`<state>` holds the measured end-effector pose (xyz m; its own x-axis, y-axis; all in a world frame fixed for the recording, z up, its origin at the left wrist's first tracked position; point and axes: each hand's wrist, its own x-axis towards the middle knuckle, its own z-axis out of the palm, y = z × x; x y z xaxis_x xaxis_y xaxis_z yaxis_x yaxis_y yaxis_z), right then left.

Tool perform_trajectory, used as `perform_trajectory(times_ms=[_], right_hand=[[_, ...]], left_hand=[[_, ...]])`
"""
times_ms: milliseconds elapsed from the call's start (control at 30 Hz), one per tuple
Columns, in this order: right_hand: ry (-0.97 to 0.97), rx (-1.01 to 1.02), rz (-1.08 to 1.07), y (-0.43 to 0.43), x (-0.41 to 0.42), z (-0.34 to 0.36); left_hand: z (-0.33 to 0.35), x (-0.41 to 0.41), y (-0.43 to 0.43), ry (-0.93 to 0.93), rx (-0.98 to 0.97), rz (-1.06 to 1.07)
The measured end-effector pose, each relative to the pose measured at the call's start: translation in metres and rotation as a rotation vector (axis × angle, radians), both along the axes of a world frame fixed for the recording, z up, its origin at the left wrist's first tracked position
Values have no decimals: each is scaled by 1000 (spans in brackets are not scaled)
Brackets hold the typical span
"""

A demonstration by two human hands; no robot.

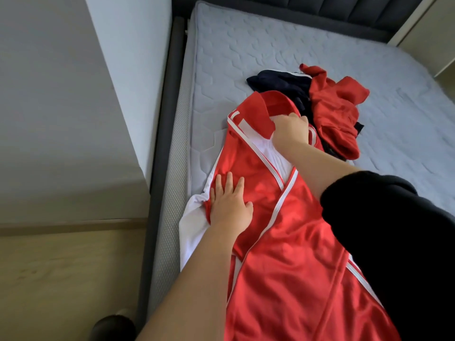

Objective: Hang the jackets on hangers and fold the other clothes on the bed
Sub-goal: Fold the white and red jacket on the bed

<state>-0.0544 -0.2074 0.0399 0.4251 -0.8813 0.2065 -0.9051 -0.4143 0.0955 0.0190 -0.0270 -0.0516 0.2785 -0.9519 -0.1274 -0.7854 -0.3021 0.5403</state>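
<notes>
A glossy red jacket with white piping and white lining (283, 242) lies lengthwise on the pale grey quilted mattress (270, 45) of a bed. The left hand (230, 205) presses flat on its front panel, fingers straight. The right hand (291, 130), below a pushed-up black sleeve (394, 230), grips fabric at the red collar. Just beyond, a crumpled dark navy garment (278, 81) and a crumpled red garment (337, 104) lie heaped together.
</notes>
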Motion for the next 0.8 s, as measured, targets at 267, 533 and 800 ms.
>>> perform_trajectory(times_ms=[267, 533, 800], right_hand=[[-143, -322, 409, 93, -66, 8], [-200, -205, 318, 209, -149, -53], [-695, -62, -46, 232, -147, -47]], left_hand=[[42, -3, 19, 603, -250, 398], [49, -20, 57, 824, -234, 650], [11, -31, 68, 1065, -38, 572]])
